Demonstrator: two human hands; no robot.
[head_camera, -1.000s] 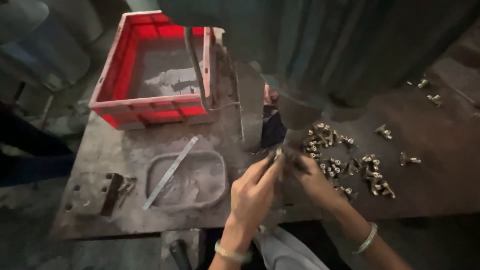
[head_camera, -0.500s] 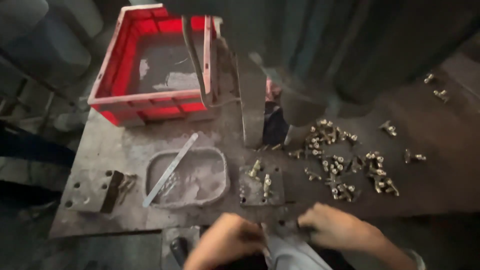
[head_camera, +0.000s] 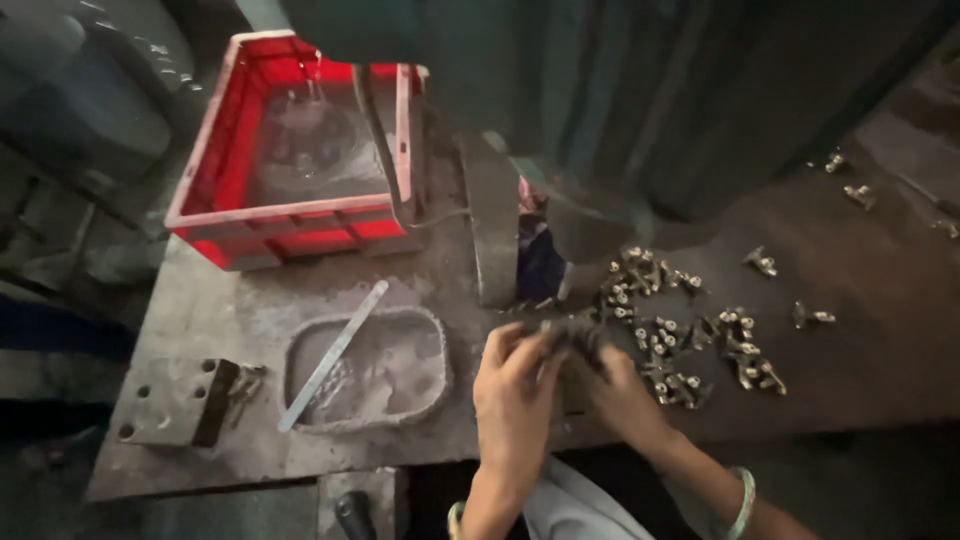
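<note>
- Half a second ago both my hands sat low at the table's near edge; now they have come forward again, meeting over the dark plate in front of the press.
- My left hand (head_camera: 515, 385) is curled, fingers bent onto a small dark part (head_camera: 570, 332). I seem to pinch it, though blur hides the exact grip.
- My right hand (head_camera: 622, 392) is also curled, fingertips touching the same part from the other side; I cannot tell if it truly grips.
- The part lies between my fingertips, just left of the fittings (head_camera: 690, 335) and below the press column (head_camera: 495, 225).
- The fittings are small, brass-coloured and knobbly, scattered in a loose heap on the table (head_camera: 220, 310), with a few strays well apart to the right.
- The table is dull, scuffed grey metal, dusty.
- A shallow rounded tray (head_camera: 400, 385) of rough grey metal sits to my left, a flat shiny strip (head_camera: 335, 352) lying aslant across its rim.
- Further left lies a square drilled block (head_camera: 170, 402).
- Behind is a red plastic crate (head_camera: 300, 215), straight-walled, glossy.
</note>
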